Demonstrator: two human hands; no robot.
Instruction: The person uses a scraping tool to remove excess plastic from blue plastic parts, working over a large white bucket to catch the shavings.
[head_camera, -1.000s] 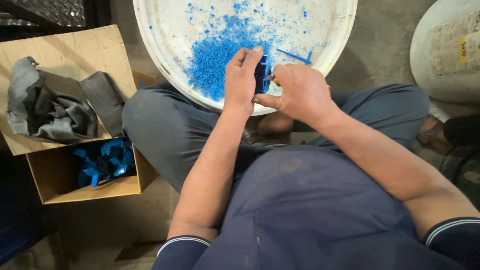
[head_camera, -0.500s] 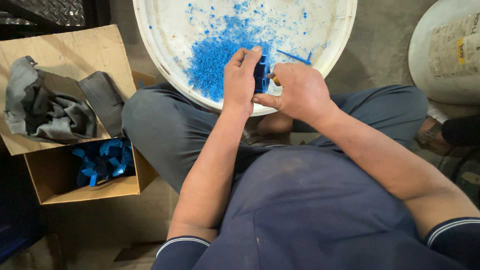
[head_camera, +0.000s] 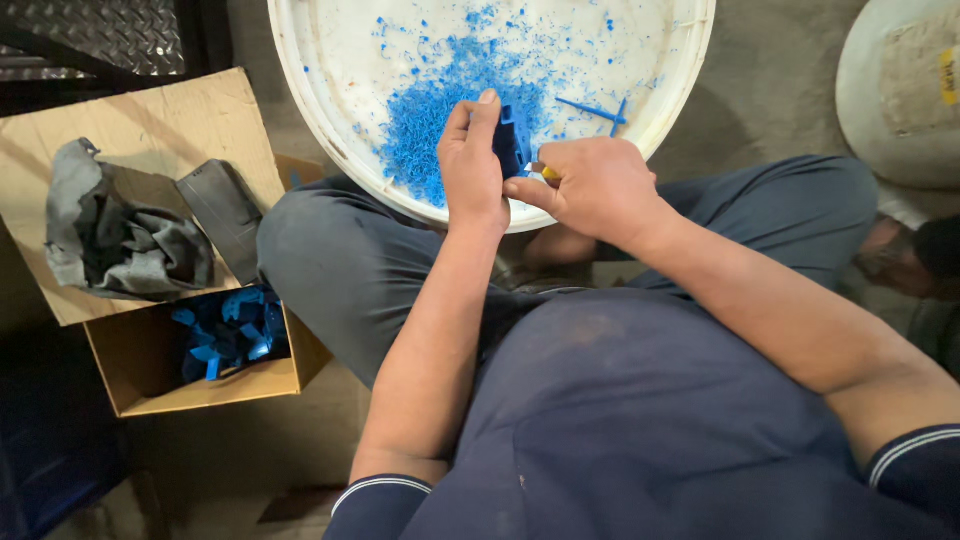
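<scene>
Trimming a small blue plastic part (head_camera: 510, 140) over a white round plastic tub (head_camera: 330, 120).
Left hand (head_camera: 472, 160) is gripping the part; right hand (head_camera: 590, 185) is closing around a small yellow-handled tool (head_camera: 545, 173), which may slip towards the fingers.

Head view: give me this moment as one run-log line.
left hand: holds blue plastic part | right hand: small tool at part | under: white tub, blue shavings
</scene>
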